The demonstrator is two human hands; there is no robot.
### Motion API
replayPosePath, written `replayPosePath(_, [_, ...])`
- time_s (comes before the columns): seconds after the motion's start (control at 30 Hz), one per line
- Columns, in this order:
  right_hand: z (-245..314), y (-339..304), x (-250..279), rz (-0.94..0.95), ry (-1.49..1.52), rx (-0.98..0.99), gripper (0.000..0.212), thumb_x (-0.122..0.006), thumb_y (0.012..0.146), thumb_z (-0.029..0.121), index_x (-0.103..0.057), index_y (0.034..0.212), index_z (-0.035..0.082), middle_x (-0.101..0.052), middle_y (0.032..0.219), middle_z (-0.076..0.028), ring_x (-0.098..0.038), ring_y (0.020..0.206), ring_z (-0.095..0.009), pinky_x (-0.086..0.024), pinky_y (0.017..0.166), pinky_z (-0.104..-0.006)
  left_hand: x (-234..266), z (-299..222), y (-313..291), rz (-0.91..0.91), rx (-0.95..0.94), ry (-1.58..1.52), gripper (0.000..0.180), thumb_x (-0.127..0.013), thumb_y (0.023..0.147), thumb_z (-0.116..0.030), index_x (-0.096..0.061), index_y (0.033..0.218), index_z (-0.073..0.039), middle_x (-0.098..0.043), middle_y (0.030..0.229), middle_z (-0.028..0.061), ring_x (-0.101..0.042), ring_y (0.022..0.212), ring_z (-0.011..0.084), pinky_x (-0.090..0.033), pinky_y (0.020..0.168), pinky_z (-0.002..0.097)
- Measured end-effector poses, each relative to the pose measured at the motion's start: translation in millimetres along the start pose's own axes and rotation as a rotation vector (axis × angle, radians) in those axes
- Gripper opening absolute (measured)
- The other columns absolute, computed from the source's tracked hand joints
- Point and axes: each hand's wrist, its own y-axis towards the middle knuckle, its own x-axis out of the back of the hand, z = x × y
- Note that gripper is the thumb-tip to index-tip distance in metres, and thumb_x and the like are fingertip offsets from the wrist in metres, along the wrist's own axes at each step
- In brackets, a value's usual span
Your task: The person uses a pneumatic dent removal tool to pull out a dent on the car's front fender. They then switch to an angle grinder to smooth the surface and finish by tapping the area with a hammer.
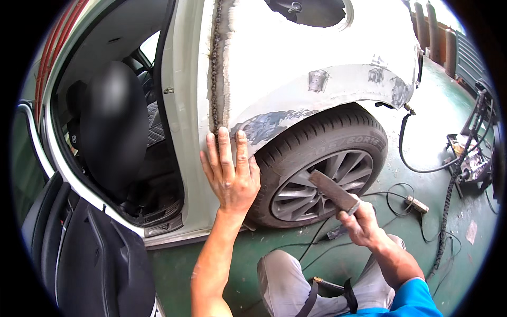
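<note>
My left hand [231, 179] lies flat against the white car body panel [285, 47], fingers stretched and pointing up. Its fingertips touch the lower end of a rough, dark weld seam [215, 68] that runs down the panel. A bare grey sanded patch [269, 126] sits just right of the fingertips. Closed around one end, my right hand [363, 224] grips a flat, rusty metal bar [334, 191], held tilted in front of the wheel [317, 179]. The bar's exact kind cannot be made out.
The open door [90, 253] stands at the lower left beside the doorway. Cables and a power strip [417, 204] lie on the green floor [391, 182]. A wheeled equipment stand [470, 153] with a thick hose is at the right; gas cylinders [433, 31] stand behind.
</note>
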Motion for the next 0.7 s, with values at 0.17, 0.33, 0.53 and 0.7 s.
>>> replayPosePath(0.17, [18, 47, -40, -0.023, 0.004, 0.176, 0.046, -0.057, 0.099, 0.036, -0.055, 0.124, -0.002, -0.067, 0.093, -0.019, -0.069, 0.080, -0.032, -0.054, 0.072, -0.0366, -3, 16, -23, -0.024, -0.009, -0.017, 0.057, -0.066, 0.086, -0.019, -0.054, 0.141, -0.013, -0.035, 0.153, 0.0209, -0.034, 0.140, 0.0435, -0.025, 0.113, 0.0594])
replayPosePath(0.33, [20, 82, -68, -0.047, -0.132, 0.226, 0.037, -0.063, 0.095, 0.031, -0.057, 0.115, 0.000, -0.064, 0.083, -0.018, -0.066, 0.072, -0.036, -0.052, 0.062, -0.0409, -6, 29, -35, -0.031, -0.045, -0.018, 0.055, -0.066, 0.087, -0.020, -0.055, 0.140, -0.013, -0.036, 0.151, 0.0216, -0.034, 0.139, 0.0449, -0.027, 0.113, 0.0590])
replayPosePath(0.53, [17, 109, -86, -0.098, -0.237, 0.260, 0.035, -0.064, 0.094, 0.031, -0.057, 0.109, 0.000, -0.063, 0.080, -0.017, -0.065, 0.068, -0.037, -0.050, 0.056, -0.0422, -13, 33, -39, -0.057, -0.074, -0.016, 0.048, -0.058, 0.091, -0.013, -0.054, 0.139, -0.006, -0.037, 0.150, 0.0227, -0.036, 0.138, 0.0462, -0.032, 0.110, 0.0590])
replayPosePath(0.7, [22, 118, -85, -0.121, -0.226, 0.422, 0.036, -0.065, 0.092, 0.031, -0.056, 0.106, -0.001, -0.061, 0.078, -0.017, -0.064, 0.064, -0.037, -0.048, 0.052, -0.0438, -14, 33, -40, -0.060, -0.073, 0.005, 0.046, -0.057, 0.089, -0.011, -0.056, 0.134, -0.002, -0.040, 0.147, 0.0237, -0.038, 0.136, 0.0475, -0.036, 0.108, 0.0590])
